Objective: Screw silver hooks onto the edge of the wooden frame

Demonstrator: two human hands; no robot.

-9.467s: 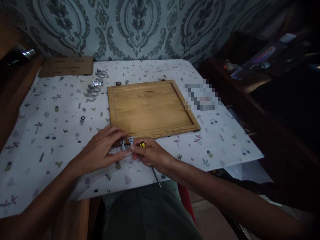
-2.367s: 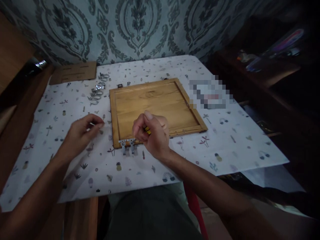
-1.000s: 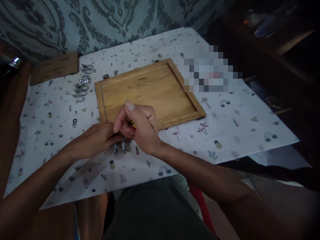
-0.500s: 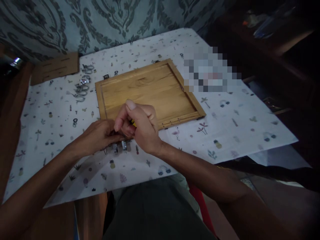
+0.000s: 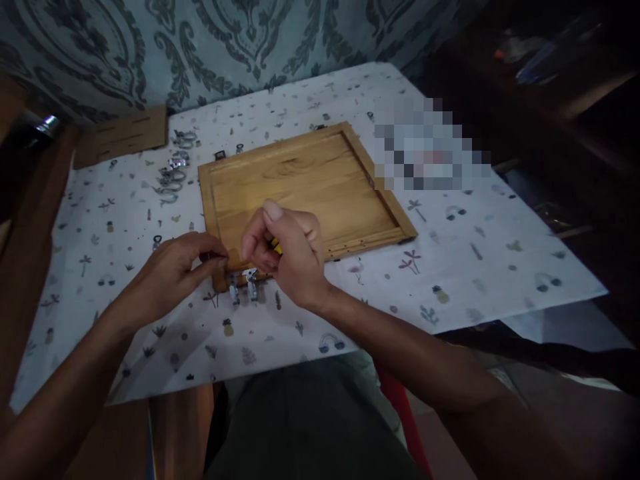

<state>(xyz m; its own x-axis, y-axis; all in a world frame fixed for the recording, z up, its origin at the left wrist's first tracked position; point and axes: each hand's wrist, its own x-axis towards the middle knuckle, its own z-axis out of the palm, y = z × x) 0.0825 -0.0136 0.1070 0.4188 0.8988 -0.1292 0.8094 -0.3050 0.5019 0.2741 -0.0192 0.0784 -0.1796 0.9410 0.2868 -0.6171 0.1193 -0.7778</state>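
A framed wooden panel (image 5: 300,180) lies tilted across the table, its near left corner under my hands. Two silver metal fittings (image 5: 251,285), hinge-like in look, sit at its near edge and stick out over the cloth. My left hand (image 5: 167,270) is at that corner, thumb and forefinger bent toward each other in a pinch; anything between the tips is too small to make out. My right hand (image 5: 295,257) is a fist just right of the fittings, above the panel. Inside its fingers shows a yellow-and-black handle (image 5: 277,247); the rest of that tool is hidden.
Several similar metal fittings (image 5: 170,180) lie in a line left of the panel. A slotted cardboard piece (image 5: 125,138) rests by the patterned wall (image 5: 240,40). Right of the panel is a pixelated patch. A printed cloth (image 5: 300,327) covers the table.
My left hand has drawn back left from the fittings, so they and the panel's corner now show. The right fist keeps its grip near the same spot. The view has shifted slightly.
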